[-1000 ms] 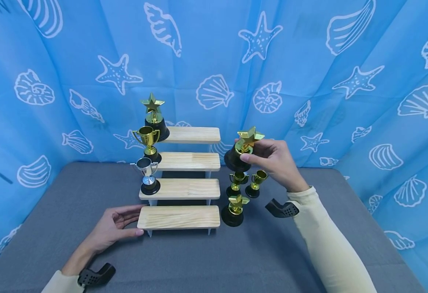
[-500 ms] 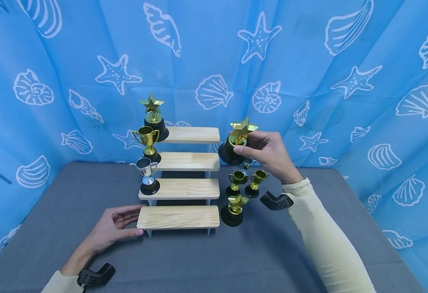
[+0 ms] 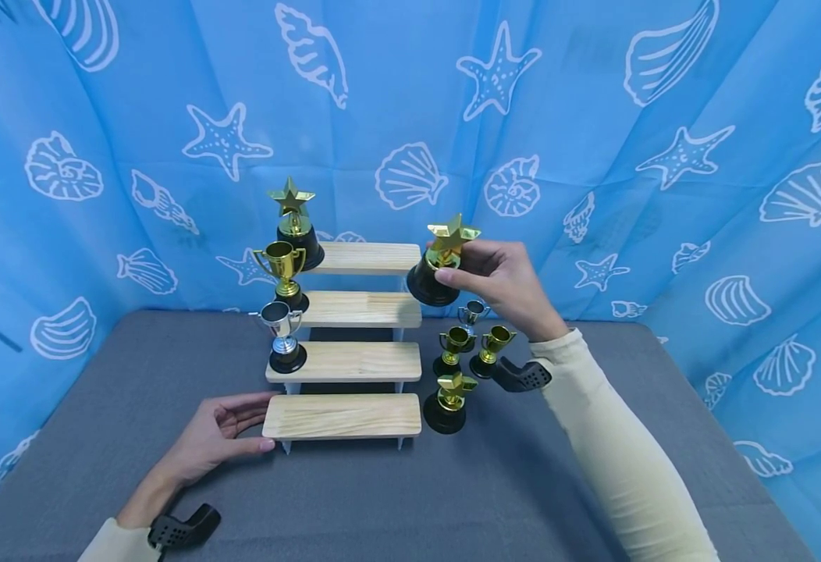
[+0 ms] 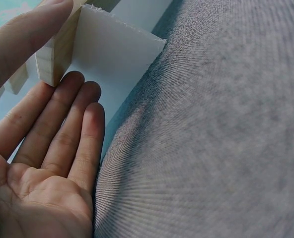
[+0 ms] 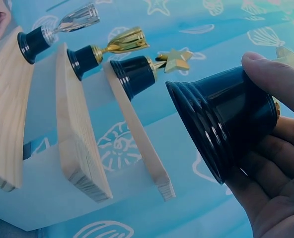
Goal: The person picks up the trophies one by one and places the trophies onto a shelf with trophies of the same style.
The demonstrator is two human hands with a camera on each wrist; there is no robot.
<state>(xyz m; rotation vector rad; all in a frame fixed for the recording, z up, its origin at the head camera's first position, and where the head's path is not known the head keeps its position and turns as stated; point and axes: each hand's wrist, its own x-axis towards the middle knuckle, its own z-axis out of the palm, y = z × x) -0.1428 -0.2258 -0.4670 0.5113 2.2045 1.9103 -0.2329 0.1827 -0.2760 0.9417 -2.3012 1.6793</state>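
My right hand (image 3: 505,281) grips a gold star trophy (image 3: 446,248) by its black base (image 5: 226,114), tilted and held in the air by the right end of the top step. A wooden four-step display stand (image 3: 343,416) stands mid-table. Against the left end of its lowest step rests my left hand (image 3: 217,437), fingers nearly straight and thumb at the front edge. Along the stand's left side are another gold star trophy (image 3: 294,215) on top, a gold cup trophy (image 3: 284,269) below it, and a silver cup trophy (image 3: 284,336) on the third step down.
Right of the stand, a star trophy (image 3: 447,402), two gold cups, one of them a gold cup (image 3: 495,349), and a small silver cup (image 3: 471,314) stand on the grey cloth-covered table (image 3: 558,499). A blue shell-print curtain (image 3: 558,156) hangs behind.
My right hand has carried the star trophy up and to the left, toward the top step, uncovering the small silver cup. The left hand stays in place.
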